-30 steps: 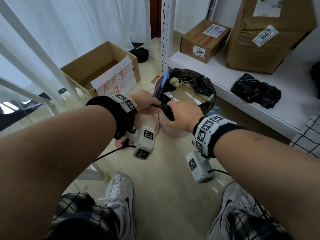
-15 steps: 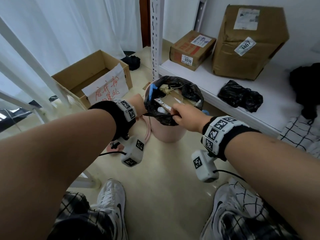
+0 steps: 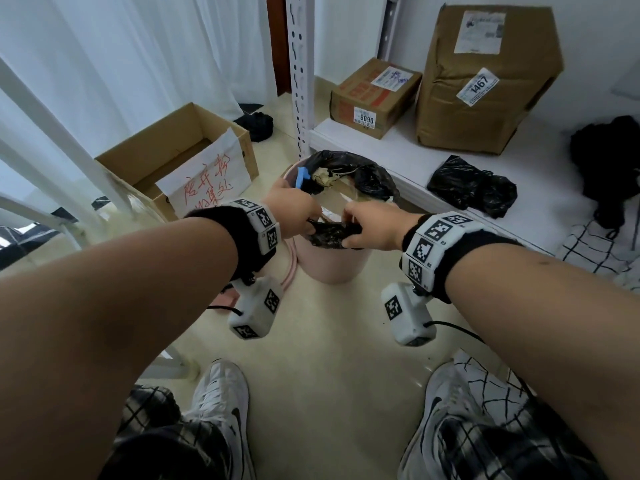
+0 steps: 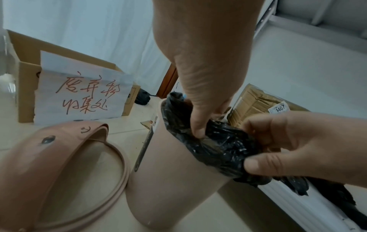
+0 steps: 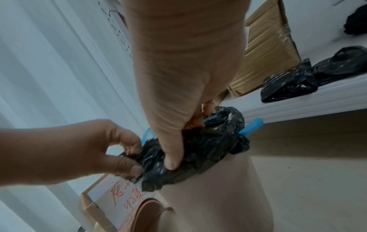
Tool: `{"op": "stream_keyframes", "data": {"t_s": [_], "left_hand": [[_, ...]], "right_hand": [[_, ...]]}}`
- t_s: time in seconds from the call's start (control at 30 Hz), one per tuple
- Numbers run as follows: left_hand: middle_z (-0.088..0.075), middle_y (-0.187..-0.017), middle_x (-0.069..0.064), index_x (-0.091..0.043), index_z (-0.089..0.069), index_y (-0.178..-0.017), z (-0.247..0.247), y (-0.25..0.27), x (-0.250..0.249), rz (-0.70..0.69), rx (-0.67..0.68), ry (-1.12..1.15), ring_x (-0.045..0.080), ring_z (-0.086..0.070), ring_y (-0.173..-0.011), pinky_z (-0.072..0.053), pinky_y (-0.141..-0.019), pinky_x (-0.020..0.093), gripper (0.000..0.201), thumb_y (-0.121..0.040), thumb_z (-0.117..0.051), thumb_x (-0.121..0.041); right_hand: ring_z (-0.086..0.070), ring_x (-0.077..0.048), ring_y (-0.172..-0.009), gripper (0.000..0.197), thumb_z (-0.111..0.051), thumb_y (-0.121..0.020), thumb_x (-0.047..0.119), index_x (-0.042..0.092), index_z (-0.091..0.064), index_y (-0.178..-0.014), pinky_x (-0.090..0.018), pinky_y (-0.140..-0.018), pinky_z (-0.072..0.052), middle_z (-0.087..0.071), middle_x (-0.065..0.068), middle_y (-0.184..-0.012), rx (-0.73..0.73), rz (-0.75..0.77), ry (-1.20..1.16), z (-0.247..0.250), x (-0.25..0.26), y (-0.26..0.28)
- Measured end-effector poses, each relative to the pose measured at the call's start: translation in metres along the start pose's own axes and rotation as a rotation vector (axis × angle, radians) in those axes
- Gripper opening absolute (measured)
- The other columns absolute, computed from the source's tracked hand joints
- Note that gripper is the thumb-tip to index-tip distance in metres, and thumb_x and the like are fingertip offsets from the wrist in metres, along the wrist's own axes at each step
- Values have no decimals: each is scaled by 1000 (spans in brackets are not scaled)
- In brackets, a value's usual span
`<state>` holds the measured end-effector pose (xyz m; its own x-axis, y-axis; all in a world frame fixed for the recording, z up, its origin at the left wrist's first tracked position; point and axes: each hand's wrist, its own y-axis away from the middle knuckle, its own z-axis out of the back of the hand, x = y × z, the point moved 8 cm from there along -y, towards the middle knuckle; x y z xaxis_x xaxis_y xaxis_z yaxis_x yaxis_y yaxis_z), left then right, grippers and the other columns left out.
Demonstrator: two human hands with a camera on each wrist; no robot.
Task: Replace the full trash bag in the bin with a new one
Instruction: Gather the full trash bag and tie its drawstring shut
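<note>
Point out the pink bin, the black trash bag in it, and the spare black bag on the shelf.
Pink plastic bin (image 3: 329, 266), head view, bare front wall.
Black plastic trash bag (image 3: 372, 181), head view, far rim.
Crumpled spare black bag (image 3: 472, 185), head view, its middle.

Floor (image 3: 322, 341) — bin (image 3: 329, 261), lid (image 4: 59, 157), box (image 3: 166, 157).

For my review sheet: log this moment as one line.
left hand: grips black trash bag rim | right hand: grips same | pink bin: bag inside

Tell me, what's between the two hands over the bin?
A bunched stretch of the black bag, pinched by the left hand and right hand at the bin's near rim; the head view shows it.
</note>
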<state>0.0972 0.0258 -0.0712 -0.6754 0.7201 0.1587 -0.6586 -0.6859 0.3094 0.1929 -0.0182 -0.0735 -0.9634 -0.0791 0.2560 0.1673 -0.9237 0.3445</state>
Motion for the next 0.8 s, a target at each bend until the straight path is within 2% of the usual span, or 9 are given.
{"op": "stream_keyframes", "data": {"t_s": [0.1,0.2,0.37,0.43,0.5,0.57,0.67,0.73,0.8], "left_hand": [[-46,-89,-5,-18,-57,-99,-5,-2,5,59,51,25,18,-39,-93,-25,-100,33,10,-95,-49,-23],[-52,-94,0,-15,-57,-105,-10,-1,3,49,65,11,19,-40,-94,-27,-100,34,17,-98,-44,-22],[-51,-82,-4,-19,-59,-106,-10,-1,5,68,61,-4,19,-46,-84,-29,-99,35,20,-97,-42,-27],[-52,-80,-4,-20,-58,-107,-8,-2,11,89,28,31,20,-52,-84,-30,-97,35,21,-96,-42,-29],[-56,-82,-2,-20,-57,-107,-5,-2,15,101,5,44,22,-57,-87,-31,-96,36,22,-94,-42,-30],[-60,-87,2,-18,-55,-107,-4,-3,20,120,-10,106,24,-56,-84,-35,-95,38,23,-94,-37,-28],[-61,-96,10,-15,-51,-107,0,-5,26,151,-54,265,28,-57,-85,-48,-82,40,26,-96,-30,-24],[-60,-93,11,-12,-50,-105,4,-8,27,164,-86,284,30,-57,-82,-48,-74,39,23,-95,-32,-21],[-59,-92,11,-11,-49,-102,12,-13,31,189,-156,296,31,-56,-79,-47,-71,39,18,-94,-36,-20]], "right_hand": [[-56,-24,-102,14,-58,-89,25,16,-61,-98,-31,-82,-37,-58,-2,-96,66,-65,133,0,-20,6],[-55,-24,-105,20,-56,-91,24,19,-62,-110,-31,-83,-36,-52,2,-96,99,-107,111,-4,-34,11],[-51,-20,-88,2,-54,-93,18,17,-53,-93,-27,-76,-37,-57,-3,-95,-192,-29,-177,16,-34,10],[-52,-20,-86,7,-54,-92,20,21,-48,-88,-28,-74,-38,-57,-2,-91,-248,3,-197,22,-32,11],[-55,-22,-83,12,-57,-91,26,20,-51,-84,-28,-71,-40,-57,2,-81,-220,23,-126,22,-29,12],[-58,-23,-77,23,-58,-91,35,16,-57,-78,-29,-67,-43,-57,2,-74,-105,-3,-117,13,-29,13],[-64,-24,-72,32,-53,-93,42,14,-59,-78,-36,-63,-57,-59,-2,-75,32,-83,-334,-3,-33,16],[-62,-22,-75,28,-49,-95,35,12,-61,-88,-35,-68,-53,-64,-5,-83,-88,-88,-225,4,-38,11],[-60,-23,-84,16,-47,-95,26,16,-59,-91,-34,-74,-50,-66,-6,-94,-240,-108,-139,17,-46,4]]}}
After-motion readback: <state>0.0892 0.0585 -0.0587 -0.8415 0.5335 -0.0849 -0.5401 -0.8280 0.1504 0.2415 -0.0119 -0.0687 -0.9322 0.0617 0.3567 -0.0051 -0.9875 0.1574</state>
